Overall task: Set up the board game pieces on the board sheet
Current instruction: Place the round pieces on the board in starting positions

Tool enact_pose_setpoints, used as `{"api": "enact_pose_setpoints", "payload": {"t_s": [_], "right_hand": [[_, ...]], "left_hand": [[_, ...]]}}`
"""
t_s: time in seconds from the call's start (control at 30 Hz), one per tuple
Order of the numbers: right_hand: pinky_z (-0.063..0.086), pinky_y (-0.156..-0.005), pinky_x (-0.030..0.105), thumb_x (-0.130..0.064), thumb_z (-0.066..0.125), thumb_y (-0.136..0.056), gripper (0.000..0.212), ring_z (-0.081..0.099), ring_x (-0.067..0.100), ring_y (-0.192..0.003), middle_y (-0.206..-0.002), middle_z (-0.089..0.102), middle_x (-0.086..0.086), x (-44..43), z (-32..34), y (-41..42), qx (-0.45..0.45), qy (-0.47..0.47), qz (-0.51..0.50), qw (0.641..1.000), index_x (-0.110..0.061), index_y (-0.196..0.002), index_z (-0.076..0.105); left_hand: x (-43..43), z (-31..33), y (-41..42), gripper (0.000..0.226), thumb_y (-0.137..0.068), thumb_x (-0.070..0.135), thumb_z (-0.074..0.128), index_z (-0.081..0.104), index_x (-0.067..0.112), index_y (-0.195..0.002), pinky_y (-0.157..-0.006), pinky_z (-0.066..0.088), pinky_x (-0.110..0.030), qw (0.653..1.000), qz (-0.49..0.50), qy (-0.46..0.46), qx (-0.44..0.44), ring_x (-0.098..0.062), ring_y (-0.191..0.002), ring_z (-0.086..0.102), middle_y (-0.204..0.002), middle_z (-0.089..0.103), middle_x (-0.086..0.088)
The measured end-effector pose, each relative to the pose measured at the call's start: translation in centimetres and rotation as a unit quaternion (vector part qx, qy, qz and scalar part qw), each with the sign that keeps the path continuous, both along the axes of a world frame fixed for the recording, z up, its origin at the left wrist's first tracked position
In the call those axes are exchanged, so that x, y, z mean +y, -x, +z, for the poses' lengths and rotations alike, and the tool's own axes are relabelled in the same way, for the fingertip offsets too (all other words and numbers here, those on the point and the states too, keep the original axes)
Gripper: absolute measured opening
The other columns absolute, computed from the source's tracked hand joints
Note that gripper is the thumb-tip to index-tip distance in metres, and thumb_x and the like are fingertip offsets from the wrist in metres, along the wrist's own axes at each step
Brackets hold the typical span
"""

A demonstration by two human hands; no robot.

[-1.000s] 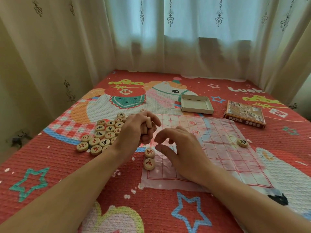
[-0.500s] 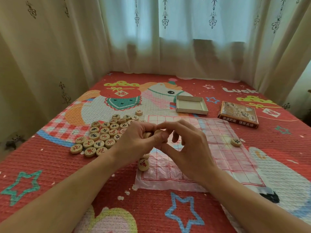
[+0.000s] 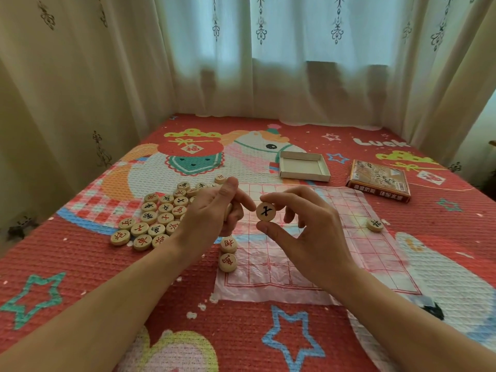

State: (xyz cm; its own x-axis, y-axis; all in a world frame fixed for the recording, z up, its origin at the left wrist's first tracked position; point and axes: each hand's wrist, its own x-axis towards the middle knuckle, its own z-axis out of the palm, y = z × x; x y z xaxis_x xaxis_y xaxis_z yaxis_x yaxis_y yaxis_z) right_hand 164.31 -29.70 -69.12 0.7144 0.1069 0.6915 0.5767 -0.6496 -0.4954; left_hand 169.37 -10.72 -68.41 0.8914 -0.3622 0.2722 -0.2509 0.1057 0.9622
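The right hand [image 3: 303, 237] hangs above the board sheet [image 3: 362, 253], pinching 1 wooden disc [image 3: 265, 211] with a black character by its rim between thumb and forefinger, the other fingers loosely spread. The left hand [image 3: 212, 210] is curled beside it, seemingly round a second disc [image 3: 229, 210], though that one is mostly hidden. To my eye the weak point is the sheet: it looks thin and crinkled on a soft quilted cover [image 3: 80, 264], so a dragging wrist could shift it and knock the 2 red discs [image 3: 228, 253] on its left edge or the lone disc [image 3: 375, 225] at its right edge. A rim-only pinch could also slip, and the disc might roll toward the pile [image 3: 158, 218] lying off the sheet's left side.
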Motion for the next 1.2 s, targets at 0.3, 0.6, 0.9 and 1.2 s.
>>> {"api": "enact_pose_setpoints", "payload": {"t_s": [0.3, 0.6, 0.9, 1.2], "right_hand": [[0.038, -0.072, 0.007, -0.020, 0.082, -0.085, 0.038, 0.055, 0.005, -0.084, -0.103, 0.061, -0.007, -0.1, -0.3, -0.2, 0.018, 0.013, -0.010, 1.000, -0.020, -0.121, 0.072], [0.039, -0.070, 0.008, -0.020, 0.077, -0.081, 0.029, 0.058, 0.008, -0.083, -0.095, 0.062, -0.009, -0.5, 0.3, 0.4, 0.023, 0.004, -0.016, 1.000, -0.019, -0.110, 0.074], [0.039, -0.068, 0.008, -0.017, 0.080, -0.082, 0.022, 0.056, 0.008, -0.080, -0.085, 0.062, -0.010, -4.6, 0.3, 1.5, 0.027, -0.004, -0.096, 0.995, -0.019, -0.100, 0.068], [0.047, -0.066, 0.018, -0.021, 0.080, -0.081, 0.017, 0.061, 0.003, -0.075, -0.082, 0.067, -0.012, -12.4, -0.7, 2.9, 0.114, 0.012, -0.233, 0.966, -0.021, -0.093, 0.068]], "left_hand": [[-0.1, 0.5, 0.4, 0.057, -0.108, 0.033, 0.033, 0.067, -0.008, -0.089, -0.044, 0.023, -0.024, 1.000, 0.029, -0.011, -0.002, -0.014, -0.046, 0.027, -0.058, 0.038, -0.009], [-0.1, 0.3, 0.2, 0.036, -0.099, 0.024, 0.049, 0.067, -0.004, -0.086, -0.045, 0.024, -0.027, 0.999, 0.031, 0.010, 0.007, -0.014, -0.049, 0.030, -0.061, 0.041, -0.005], [-3.5, 0.4, 1.4, 0.016, -0.081, 0.004, 0.052, 0.063, 0.007, -0.093, -0.047, 0.031, -0.021, 0.993, -0.035, 0.070, 0.086, -0.011, -0.055, 0.039, -0.077, 0.054, -0.004], [-6.9, 0.2, 2.9, 0.025, -0.106, 0.008, 0.046, 0.068, 0.010, -0.117, -0.048, 0.036, -0.023, 0.999, -0.040, 0.016, 0.029, -0.012, -0.052, 0.039, -0.081, 0.072, -0.007]]}}
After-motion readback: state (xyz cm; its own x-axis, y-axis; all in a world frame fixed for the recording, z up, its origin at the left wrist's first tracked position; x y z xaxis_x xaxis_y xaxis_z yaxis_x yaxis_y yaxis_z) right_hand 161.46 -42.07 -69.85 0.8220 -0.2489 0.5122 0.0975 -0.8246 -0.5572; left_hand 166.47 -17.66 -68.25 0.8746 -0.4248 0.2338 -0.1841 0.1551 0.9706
